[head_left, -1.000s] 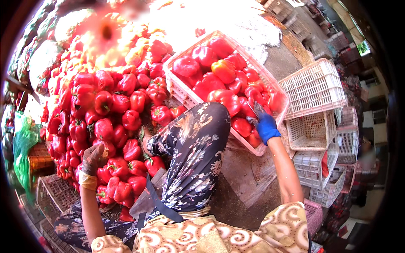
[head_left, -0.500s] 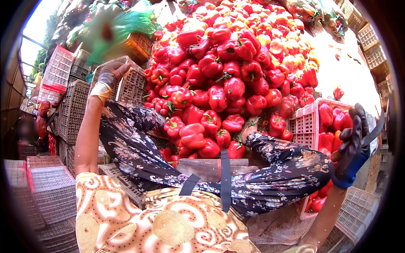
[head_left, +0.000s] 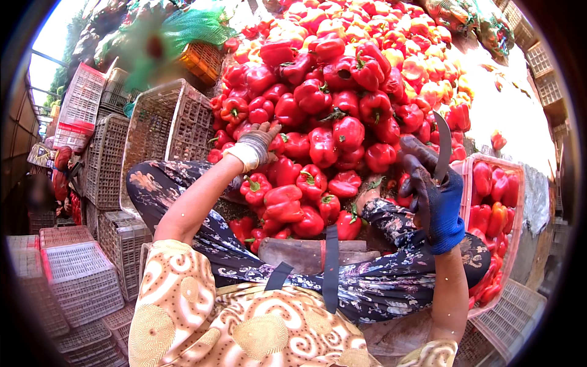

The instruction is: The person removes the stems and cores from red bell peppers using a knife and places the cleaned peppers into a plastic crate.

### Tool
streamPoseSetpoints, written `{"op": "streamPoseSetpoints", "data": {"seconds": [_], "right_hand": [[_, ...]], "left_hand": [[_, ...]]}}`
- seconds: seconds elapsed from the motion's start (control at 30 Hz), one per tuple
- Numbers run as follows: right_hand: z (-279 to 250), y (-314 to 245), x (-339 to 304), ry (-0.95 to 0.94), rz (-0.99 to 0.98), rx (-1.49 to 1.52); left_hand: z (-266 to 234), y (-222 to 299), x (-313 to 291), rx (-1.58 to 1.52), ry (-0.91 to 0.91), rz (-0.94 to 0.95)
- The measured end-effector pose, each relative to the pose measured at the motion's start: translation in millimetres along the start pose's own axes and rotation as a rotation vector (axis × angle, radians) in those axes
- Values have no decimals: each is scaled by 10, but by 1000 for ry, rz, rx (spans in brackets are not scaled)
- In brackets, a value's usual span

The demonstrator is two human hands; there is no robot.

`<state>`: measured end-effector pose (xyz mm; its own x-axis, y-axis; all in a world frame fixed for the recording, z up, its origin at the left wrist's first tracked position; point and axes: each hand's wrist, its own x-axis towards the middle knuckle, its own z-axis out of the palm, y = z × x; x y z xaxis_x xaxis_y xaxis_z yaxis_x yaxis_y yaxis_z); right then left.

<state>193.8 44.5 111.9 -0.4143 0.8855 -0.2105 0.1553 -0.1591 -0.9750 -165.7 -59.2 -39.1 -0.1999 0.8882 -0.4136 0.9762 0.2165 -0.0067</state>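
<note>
A big heap of red bell peppers [head_left: 348,131] lies in front of me. My left hand [head_left: 262,144], in a worn light glove with a whitish band at the wrist, is at the heap's left side. Its fingers are spread over the peppers, and the palm side is hidden. My right hand [head_left: 431,199], in a dark and blue glove, is raised at the heap's right edge. It grips a curved knife [head_left: 444,147] with the blade pointing up; the handle is mostly hidden. Right of that hand stands a pink plastic crate [head_left: 520,226] holding red peppers.
Beside the heap's left edge is a tilted plastic crate [head_left: 194,125]. Stacked crates [head_left: 82,275] line the left side. A green mesh bag [head_left: 195,27] sits behind an orange crate [head_left: 202,61]. Between my legs lies a wooden piece [head_left: 290,251]. Another person [head_left: 46,177] shows at far left.
My left hand has left the crate at the left and come to the pepper heap. My right hand has swung inward from over the pink crate, still with the knife, its blade now raised.
</note>
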Motion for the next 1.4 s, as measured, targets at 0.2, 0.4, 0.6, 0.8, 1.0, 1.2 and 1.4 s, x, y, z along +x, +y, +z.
{"op": "streamPoseSetpoints", "data": {"seconds": [0.2,0.4,0.6,0.8,1.0,1.2,1.4], "right_hand": [[27,127,46,-52,133,62],[87,211,100,-187,287,180],[117,440,145,-318,466,281],[-3,378,46,-284,242,418],[131,535,118,-52,-138,228],[117,515,174,-21,-640,-403],[134,538,98,-209,-82,-430]], "left_hand": [[133,-117,346,-218,-92,-105],[217,43,356,-963,215,133],[-795,1451,-126,-1666,258,481],[-902,1742,-295,-1635,216,610],[-901,1919,-367,-1898,128,361],[-818,1856,-249,-1855,294,340],[-870,1829,-261,-1674,515,402]]}}
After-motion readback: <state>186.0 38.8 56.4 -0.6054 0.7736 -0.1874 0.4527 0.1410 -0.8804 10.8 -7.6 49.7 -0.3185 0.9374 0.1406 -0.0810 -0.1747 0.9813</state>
